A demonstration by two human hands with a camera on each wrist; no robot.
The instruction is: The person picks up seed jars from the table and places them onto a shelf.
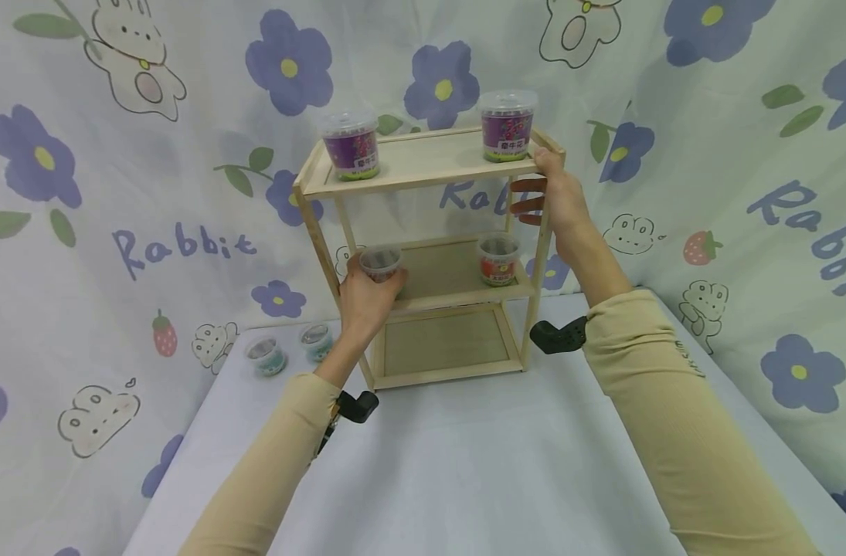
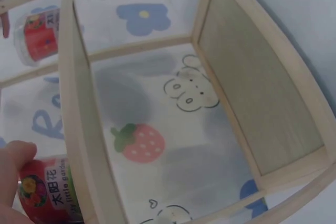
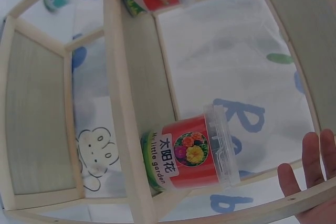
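Note:
A three-tier wooden shelf [image 1: 429, 171] stands on the table. My left hand [image 1: 368, 297] grips a red-labelled plastic cup [image 2: 48, 190] with a clear lid at the left end of the middle tier. A matching red-labelled cup [image 3: 186, 156] sits upright at that tier's right end. At the shelf's upper right corner, my right hand [image 1: 567, 202] holds the post, thumb at the top front edge and spread fingers [image 3: 312, 153] behind it. Two purple-labelled lidded cups, one on the left [image 1: 353, 153] and one on the right [image 1: 507, 133], stand on the top tier.
Two teal-labelled cups, one farther left [image 1: 266, 357] and one nearer the shelf [image 1: 317, 341], stand on the white tablecloth [image 1: 450, 463]. A printed curtain [image 1: 207, 177] with flowers and rabbits hangs close behind and beside the table.

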